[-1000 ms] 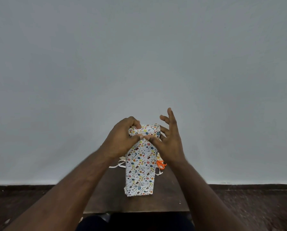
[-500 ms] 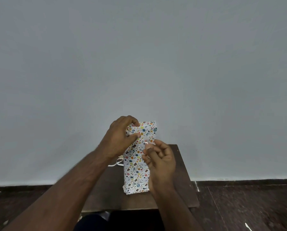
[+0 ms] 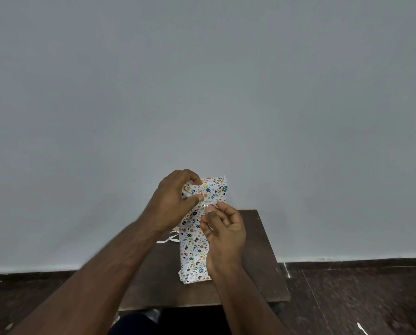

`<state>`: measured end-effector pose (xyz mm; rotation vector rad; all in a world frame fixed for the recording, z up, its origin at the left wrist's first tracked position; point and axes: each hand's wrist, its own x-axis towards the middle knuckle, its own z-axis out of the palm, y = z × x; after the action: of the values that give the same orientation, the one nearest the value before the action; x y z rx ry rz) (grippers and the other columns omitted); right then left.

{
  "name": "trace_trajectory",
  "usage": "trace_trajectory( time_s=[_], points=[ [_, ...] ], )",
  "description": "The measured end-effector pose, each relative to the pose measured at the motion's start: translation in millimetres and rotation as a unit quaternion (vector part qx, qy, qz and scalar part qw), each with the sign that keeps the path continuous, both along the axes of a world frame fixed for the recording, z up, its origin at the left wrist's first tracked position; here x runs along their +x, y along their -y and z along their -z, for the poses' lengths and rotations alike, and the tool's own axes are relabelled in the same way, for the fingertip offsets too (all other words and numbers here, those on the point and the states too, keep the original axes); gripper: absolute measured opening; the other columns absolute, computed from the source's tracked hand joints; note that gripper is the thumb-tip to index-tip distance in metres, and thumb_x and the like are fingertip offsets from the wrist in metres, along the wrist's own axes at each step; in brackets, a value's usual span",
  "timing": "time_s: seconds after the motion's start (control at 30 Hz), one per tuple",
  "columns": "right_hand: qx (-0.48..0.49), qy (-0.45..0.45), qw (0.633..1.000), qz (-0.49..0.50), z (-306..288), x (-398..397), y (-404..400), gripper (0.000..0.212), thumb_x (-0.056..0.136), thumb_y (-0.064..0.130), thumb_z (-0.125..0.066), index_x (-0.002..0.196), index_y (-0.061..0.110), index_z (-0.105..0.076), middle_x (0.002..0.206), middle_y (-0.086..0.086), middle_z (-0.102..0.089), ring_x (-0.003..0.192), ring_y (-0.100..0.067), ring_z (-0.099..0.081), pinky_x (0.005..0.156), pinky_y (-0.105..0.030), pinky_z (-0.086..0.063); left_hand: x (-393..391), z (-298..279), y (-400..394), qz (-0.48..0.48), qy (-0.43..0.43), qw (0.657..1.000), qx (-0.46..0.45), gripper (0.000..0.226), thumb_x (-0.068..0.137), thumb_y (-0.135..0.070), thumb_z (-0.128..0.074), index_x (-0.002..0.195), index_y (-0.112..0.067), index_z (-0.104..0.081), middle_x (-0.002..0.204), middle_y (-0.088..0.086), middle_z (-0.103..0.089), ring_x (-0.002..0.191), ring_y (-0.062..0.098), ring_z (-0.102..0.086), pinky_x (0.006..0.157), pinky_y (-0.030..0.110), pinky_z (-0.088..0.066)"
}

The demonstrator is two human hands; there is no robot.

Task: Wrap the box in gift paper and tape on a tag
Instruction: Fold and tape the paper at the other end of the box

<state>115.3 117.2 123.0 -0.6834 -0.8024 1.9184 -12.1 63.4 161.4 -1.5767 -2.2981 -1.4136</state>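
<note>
Head view shows you the wrapped box (image 3: 197,235) standing on end on the surface (image 3: 257,262), long axis upright, directly ahead between your hands. Your left hand (image 3: 175,201) grips its top-left paper fold; your right hand (image 3: 223,230), fingers curled, pinches at the front seam just below, apparently a small tape piece.

Soft, even, rather dim light fills the view; the grey wall (image 3: 202,81) darkens toward the corners. Below the left hand (image 3: 175,201), the skirting line bows with wide-angle distortion, and the floor (image 3: 359,298) beside the right hand (image 3: 226,234) looks smeared
</note>
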Motion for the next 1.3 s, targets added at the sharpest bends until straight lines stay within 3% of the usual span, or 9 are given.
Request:
trace_trajectory(
  time_s=[0.27,0.6,0.87,1.0,1.17,1.3],
  points=[
    [0.001,0.014,1.0,0.004,2,-3,-2,0.022,0.088,-0.005,-0.072,0.104,0.008,-0.066,0.079,-0.003,-0.075,0.071,-0.018,-0.068,0.07,-0.032,-0.058,1,-1,2,0.005,-0.002,1.0,0.002,0.032,0.087,-0.023,-0.078,0.107,-0.038,-0.059,0.118,-0.016,-0.059,0.116,0.011,-0.054,0.084,0.031,-0.051],
    [-0.021,0.039,0.998,0.04,-2,-9,-6,0.026,0.082,0.003,-0.082,0.103,0.005,-0.067,0.077,-0.01,-0.074,0.068,-0.023,-0.07,0.068,-0.037,-0.058,5,-4,3,-0.002,-0.012,1.0,-0.006,0.033,0.087,-0.02,-0.078,0.106,-0.039,-0.057,0.118,-0.015,-0.06,0.117,0.01,-0.054,0.084,0.012,-0.037],
    [-0.008,0.081,0.994,0.076,-5,-16,-8,0.028,0.078,0.009,-0.087,0.096,0.006,-0.066,0.069,-0.004,-0.071,0.063,-0.02,-0.069,0.06,-0.033,-0.058,4,-2,3,0.0,-0.02,1.0,-0.008,0.032,0.089,-0.021,-0.077,0.107,-0.038,-0.058,0.119,-0.014,-0.06,0.119,0.012,-0.054,0.087,0.015,-0.04],
    [0.021,0.11,0.99,0.088,-3,-18,-9,0.029,0.077,0.014,-0.089,0.092,0.008,-0.065,0.066,-0.001,-0.071,0.061,-0.018,-0.07,0.064,-0.037,-0.06,2,1,3,0.007,-0.029,1.0,0.002,0.027,0.086,-0.032,-0.072,0.106,-0.042,-0.057,0.118,-0.014,-0.061,0.12,0.014,-0.055,0.094,0.03,-0.046],
    [0.072,0.169,0.979,0.094,2,-16,-9,0.029,0.077,0.025,-0.089,0.09,0.015,-0.066,0.073,-0.001,-0.074,0.07,-0.021,-0.075,0.073,-0.045,-0.064,0,1,5,0.006,-0.037,0.999,0.0,0.033,0.088,-0.024,-0.076,0.106,-0.043,-0.056,0.117,-0.016,-0.06,0.118,0.013,-0.055,0.089,0.019,-0.042],
    [0.09,0.197,0.972,0.091,5,-12,-8,0.03,0.076,0.03,-0.09,0.091,0.02,-0.067,0.077,0.0,-0.075,0.075,-0.021,-0.075,0.075,-0.049,-0.063,1,0,5,0.008,-0.042,0.999,-0.001,0.031,0.088,-0.027,-0.075,0.106,-0.044,-0.056,0.117,-0.016,-0.06,0.117,0.013,-0.055,0.09,0.028,-0.047]
  ],
)
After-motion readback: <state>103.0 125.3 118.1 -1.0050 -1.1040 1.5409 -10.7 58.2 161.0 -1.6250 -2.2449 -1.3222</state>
